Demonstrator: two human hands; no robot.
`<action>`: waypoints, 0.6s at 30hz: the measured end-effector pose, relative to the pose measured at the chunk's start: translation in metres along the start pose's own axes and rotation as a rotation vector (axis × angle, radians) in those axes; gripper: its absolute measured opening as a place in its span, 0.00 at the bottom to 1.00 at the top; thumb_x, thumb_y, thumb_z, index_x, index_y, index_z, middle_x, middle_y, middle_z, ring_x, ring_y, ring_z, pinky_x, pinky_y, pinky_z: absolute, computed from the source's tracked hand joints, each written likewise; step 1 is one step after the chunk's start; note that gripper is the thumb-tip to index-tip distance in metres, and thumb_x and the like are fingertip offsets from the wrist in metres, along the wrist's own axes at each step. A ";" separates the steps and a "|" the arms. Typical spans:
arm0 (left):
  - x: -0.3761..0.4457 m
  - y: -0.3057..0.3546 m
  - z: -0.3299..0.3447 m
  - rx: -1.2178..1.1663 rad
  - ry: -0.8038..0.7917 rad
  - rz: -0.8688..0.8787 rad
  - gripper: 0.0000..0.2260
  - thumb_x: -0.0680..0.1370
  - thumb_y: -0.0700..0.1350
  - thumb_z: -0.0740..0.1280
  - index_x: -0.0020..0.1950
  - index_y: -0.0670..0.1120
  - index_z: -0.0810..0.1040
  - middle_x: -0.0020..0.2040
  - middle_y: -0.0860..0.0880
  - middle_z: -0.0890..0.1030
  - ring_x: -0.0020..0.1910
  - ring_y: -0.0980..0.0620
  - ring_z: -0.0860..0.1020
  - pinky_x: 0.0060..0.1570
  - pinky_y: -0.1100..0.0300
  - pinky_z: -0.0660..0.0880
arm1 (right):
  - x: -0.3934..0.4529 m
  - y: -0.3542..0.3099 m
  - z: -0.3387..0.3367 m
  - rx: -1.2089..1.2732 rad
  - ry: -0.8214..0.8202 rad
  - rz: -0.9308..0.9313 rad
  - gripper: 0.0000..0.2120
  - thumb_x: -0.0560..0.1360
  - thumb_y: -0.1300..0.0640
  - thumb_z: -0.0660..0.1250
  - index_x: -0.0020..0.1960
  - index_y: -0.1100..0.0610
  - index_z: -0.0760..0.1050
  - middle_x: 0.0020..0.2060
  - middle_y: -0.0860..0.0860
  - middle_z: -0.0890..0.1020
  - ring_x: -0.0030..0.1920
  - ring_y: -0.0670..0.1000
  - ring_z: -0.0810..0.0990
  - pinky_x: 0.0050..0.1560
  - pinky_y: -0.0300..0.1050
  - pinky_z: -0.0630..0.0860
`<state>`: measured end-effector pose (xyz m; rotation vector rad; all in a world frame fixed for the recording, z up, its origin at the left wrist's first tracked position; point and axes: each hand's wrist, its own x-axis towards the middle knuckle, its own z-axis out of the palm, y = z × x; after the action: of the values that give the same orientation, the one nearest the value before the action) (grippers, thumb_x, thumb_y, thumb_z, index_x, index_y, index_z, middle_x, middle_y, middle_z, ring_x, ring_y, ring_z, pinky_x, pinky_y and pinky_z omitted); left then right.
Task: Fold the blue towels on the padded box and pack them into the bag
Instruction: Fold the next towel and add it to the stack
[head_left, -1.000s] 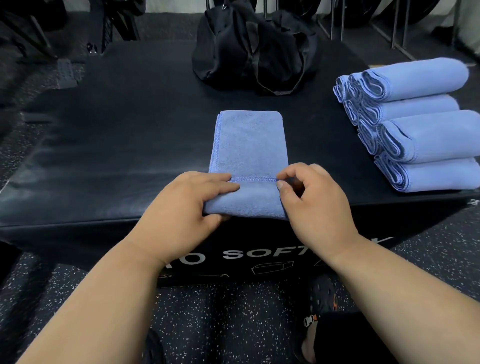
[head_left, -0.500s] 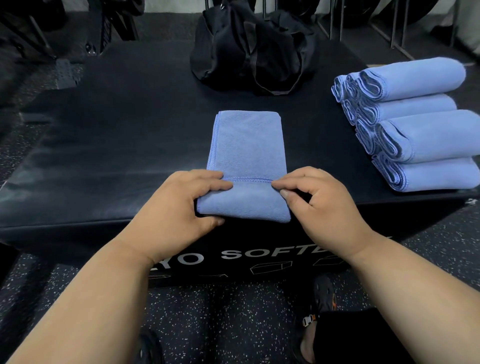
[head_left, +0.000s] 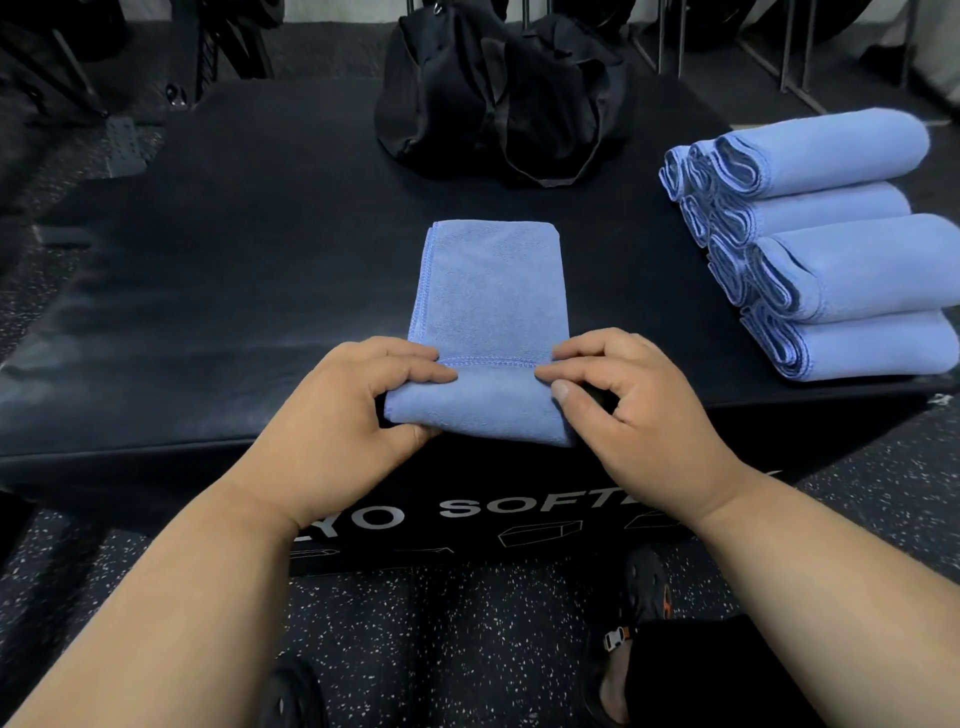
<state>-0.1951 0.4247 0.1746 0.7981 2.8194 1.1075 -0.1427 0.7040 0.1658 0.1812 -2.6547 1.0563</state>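
A blue towel (head_left: 491, 291) lies folded into a long strip on the black padded box (head_left: 208, 291), its near end turned over onto itself at the front edge. My left hand (head_left: 353, 415) grips the left side of that turned-over end, thumb underneath and fingers on top. My right hand (head_left: 628, 410) pinches the right side at the stitched hem. Several rolled blue towels (head_left: 831, 249) are stacked at the box's right. The black bag (head_left: 498, 98) sits at the far edge of the box.
The box's front face carries white lettering (head_left: 519, 506). Speckled rubber floor (head_left: 467, 639) lies below, with my sandalled foot (head_left: 639, 613) close to the box. Metal rack legs (head_left: 795, 47) stand behind the box at the back right.
Both hands have rolled the towel's near end a little further away from me. The fold has grown thicker and the right thumb has shifted onto its side.
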 end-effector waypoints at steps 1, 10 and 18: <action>0.000 0.004 -0.002 -0.028 0.004 0.005 0.18 0.74 0.44 0.79 0.60 0.62 0.85 0.62 0.64 0.81 0.68 0.62 0.75 0.65 0.71 0.68 | -0.002 0.000 -0.001 -0.053 -0.003 -0.064 0.13 0.78 0.46 0.70 0.60 0.47 0.86 0.62 0.41 0.80 0.62 0.44 0.76 0.67 0.34 0.68; -0.003 0.014 -0.005 -0.220 0.013 -0.137 0.03 0.79 0.56 0.74 0.51 0.60 0.85 0.48 0.59 0.86 0.51 0.57 0.83 0.53 0.51 0.80 | -0.004 -0.004 -0.002 -0.070 -0.080 -0.162 0.25 0.74 0.51 0.78 0.69 0.45 0.78 0.58 0.35 0.81 0.60 0.41 0.78 0.66 0.42 0.72; -0.002 0.015 0.000 -0.395 0.073 -0.263 0.14 0.77 0.64 0.66 0.49 0.59 0.87 0.44 0.56 0.88 0.43 0.60 0.83 0.48 0.60 0.78 | 0.003 -0.016 -0.003 0.466 -0.061 0.168 0.06 0.82 0.52 0.70 0.56 0.49 0.84 0.49 0.42 0.87 0.52 0.43 0.84 0.55 0.37 0.76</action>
<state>-0.1869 0.4333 0.1836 0.3517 2.5267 1.5913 -0.1415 0.6945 0.1794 0.0827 -2.4646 1.7398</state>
